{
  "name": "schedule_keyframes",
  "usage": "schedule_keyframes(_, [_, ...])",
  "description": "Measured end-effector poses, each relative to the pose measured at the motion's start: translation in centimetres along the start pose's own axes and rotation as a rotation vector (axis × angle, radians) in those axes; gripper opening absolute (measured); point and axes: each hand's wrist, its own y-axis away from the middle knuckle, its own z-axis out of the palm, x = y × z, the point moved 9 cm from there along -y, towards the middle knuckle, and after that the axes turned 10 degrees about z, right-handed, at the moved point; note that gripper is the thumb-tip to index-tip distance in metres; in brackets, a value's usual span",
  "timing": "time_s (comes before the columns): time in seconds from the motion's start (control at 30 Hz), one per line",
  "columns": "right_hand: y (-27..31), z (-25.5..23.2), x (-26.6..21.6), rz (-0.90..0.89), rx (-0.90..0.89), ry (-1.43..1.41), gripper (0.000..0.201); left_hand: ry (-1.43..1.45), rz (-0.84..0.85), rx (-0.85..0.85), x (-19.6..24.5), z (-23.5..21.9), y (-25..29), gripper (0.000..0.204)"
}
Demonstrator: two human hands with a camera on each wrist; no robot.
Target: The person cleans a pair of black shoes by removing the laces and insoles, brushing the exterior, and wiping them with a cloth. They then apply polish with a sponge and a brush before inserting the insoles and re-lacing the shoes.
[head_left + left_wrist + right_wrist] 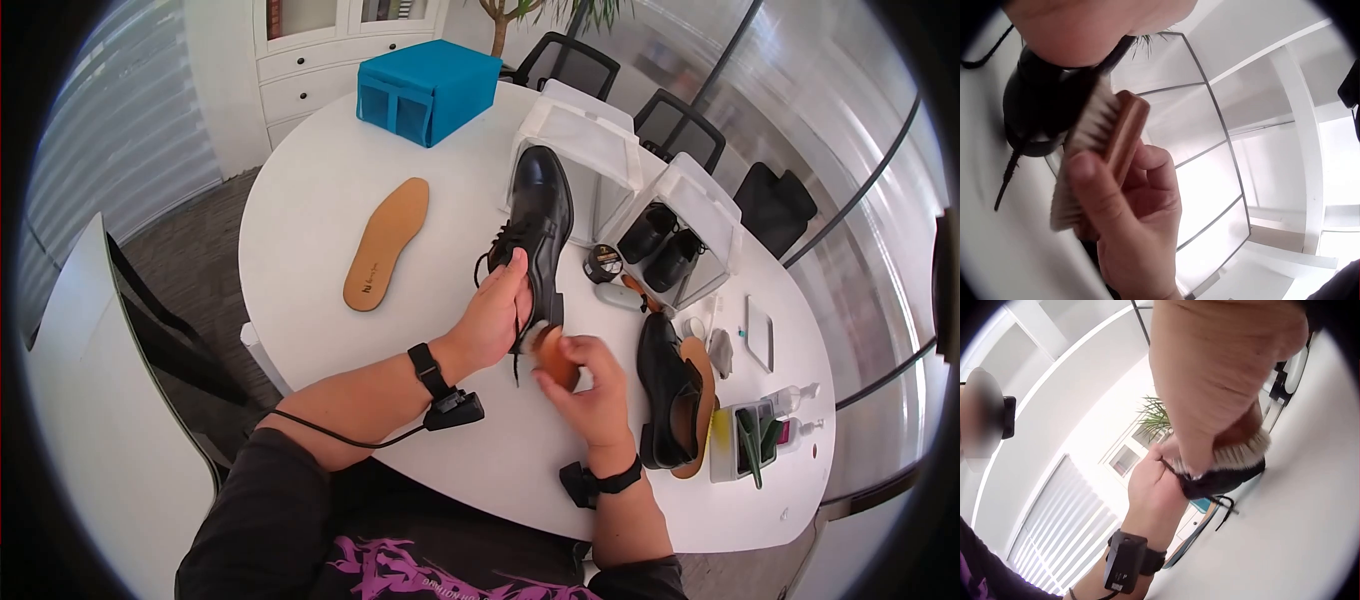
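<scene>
My left hand grips a black lace-up dress shoe around its opening, toe pointing away from me over the table. Loose laces hang beside the shoe. In my right hand is a wooden shoe brush, pinched between thumb and fingers. Its pale bristles lie against the heel end of the shoe in the right wrist view. From the left wrist, the brush's wooden back faces right and its bristles face the dark shoe. The shoe's inside is hidden by my left hand.
A tan insole lies left on the white table. A blue box stands at the back. To the right are white shoe boxes, a polish tin, the other black shoe, and a caddy beside bottles.
</scene>
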Motion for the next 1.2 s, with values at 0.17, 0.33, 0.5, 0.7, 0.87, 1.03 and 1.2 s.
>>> schedule_keyframes(0.17, [0.0,1.2,-0.7,0.028,-0.179,0.064,0.049,-0.011,0.011,-0.004,-0.1,-0.3,-0.9,0.051])
schedule_keyframes(0.33, [-0.2,-0.3,0.3,0.027,0.005,0.040,0.051,0.013,-0.044,-0.089,-0.4,-0.6,0.0,0.049])
schedule_keyframes(0.5, [-0.3,0.8,-0.1,0.027,-0.139,0.078,0.053,-0.298,-0.027,-0.067,0.2,-0.1,0.3,0.057])
schedule_keyframes(0.7, [-0.6,-2.1,2.0,0.086,0.156,0.090,0.053,-0.523,0.064,-0.002,2.3,0.0,0.9,0.054])
schedule_keyframes(0.87, [-0.2,-2.4,3.3,0.194,0.256,0.031,0.053,-0.727,0.192,0.003,5.2,0.4,0.0,0.039])
schedule_keyframes(1.03, [-0.3,-3.5,4.3,0.219,0.339,0.041,0.053,-1.015,0.373,-0.034,7.9,0.0,-0.8,0.022])
schedule_keyframes(1.2, [0.0,-3.5,5.1,0.271,0.276,0.155,0.055,-1.229,0.774,-0.253,9.7,2.9,-0.6,0.011])
